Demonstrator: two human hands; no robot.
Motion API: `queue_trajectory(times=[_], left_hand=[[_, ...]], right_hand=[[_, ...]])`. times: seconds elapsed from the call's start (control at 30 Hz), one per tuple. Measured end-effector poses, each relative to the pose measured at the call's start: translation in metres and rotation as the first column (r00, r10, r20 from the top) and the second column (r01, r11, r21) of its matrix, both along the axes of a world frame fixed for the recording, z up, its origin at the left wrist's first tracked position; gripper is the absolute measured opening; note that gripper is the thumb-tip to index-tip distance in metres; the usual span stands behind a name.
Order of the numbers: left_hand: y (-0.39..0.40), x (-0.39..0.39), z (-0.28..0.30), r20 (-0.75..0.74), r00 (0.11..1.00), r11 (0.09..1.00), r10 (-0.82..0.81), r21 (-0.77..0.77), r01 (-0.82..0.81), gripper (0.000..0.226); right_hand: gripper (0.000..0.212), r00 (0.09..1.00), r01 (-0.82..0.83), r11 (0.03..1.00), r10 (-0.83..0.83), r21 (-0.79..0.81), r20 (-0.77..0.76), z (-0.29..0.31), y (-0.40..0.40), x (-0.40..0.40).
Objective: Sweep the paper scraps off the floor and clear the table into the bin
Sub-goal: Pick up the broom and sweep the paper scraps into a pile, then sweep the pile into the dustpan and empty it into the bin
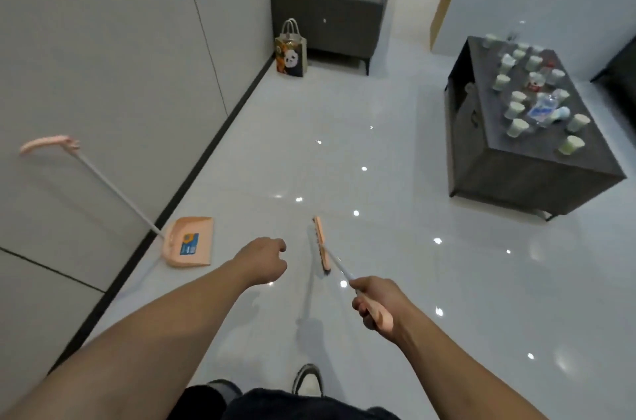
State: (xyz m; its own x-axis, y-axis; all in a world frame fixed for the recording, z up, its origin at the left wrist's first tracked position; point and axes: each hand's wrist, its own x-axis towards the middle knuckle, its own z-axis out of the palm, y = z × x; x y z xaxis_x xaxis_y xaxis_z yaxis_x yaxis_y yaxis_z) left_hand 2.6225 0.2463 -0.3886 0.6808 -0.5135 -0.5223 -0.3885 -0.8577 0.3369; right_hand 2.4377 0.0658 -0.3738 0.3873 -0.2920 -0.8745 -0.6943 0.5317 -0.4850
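My right hand (pixel 377 304) grips the pink handle of a broom (pixel 321 247); its pink head with dark bristles rests on the glossy white floor just ahead of me. My left hand (pixel 263 259) hangs in the air left of the broom head, fingers curled, holding nothing. A pink dustpan (pixel 191 242) sits on the floor by the left wall, its long white handle leaning against the wall. On the dark low table (pixel 509 171) at the right stand several paper cups (pixel 516 127), a plastic bottle (pixel 543 110) and a red can (pixel 535 82). No paper scraps show on the floor.
A grey armchair (pixel 327 17) with dark clothing on it stands at the back. A panda-print paper bag (pixel 290 54) leans beside it near the wall. A white counter (pixel 516 6) rises behind the table. My shoe (pixel 308 380) is at the bottom.
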Motion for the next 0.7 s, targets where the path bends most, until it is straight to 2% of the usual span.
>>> queue_trajectory(times=[0.2,0.4,0.53,0.7], left_hand=[[0.065,0.057,-0.009,-0.026,0.961,0.961,0.275,0.006,-0.275,0.047],[0.136,0.102,-0.028,-0.051,0.830,0.830,0.556,0.094,-0.550,0.049],[0.165,0.138,-0.031,0.011,0.766,0.755,0.642,0.161,-0.635,0.049],[0.177,0.183,-0.018,0.063,0.725,0.695,0.686,0.239,-0.679,0.050]], right_hand=[[0.022,0.978,-0.209,0.977,0.209,-0.034,-0.015,-0.009,0.026,0.110],[0.013,0.923,-0.385,0.923,0.385,0.026,-0.010,-0.025,0.046,0.214],[0.019,0.884,-0.467,0.882,0.468,0.057,0.004,-0.037,0.067,0.292],[0.016,0.855,-0.512,0.836,0.519,0.196,0.019,-0.039,0.078,0.389]])
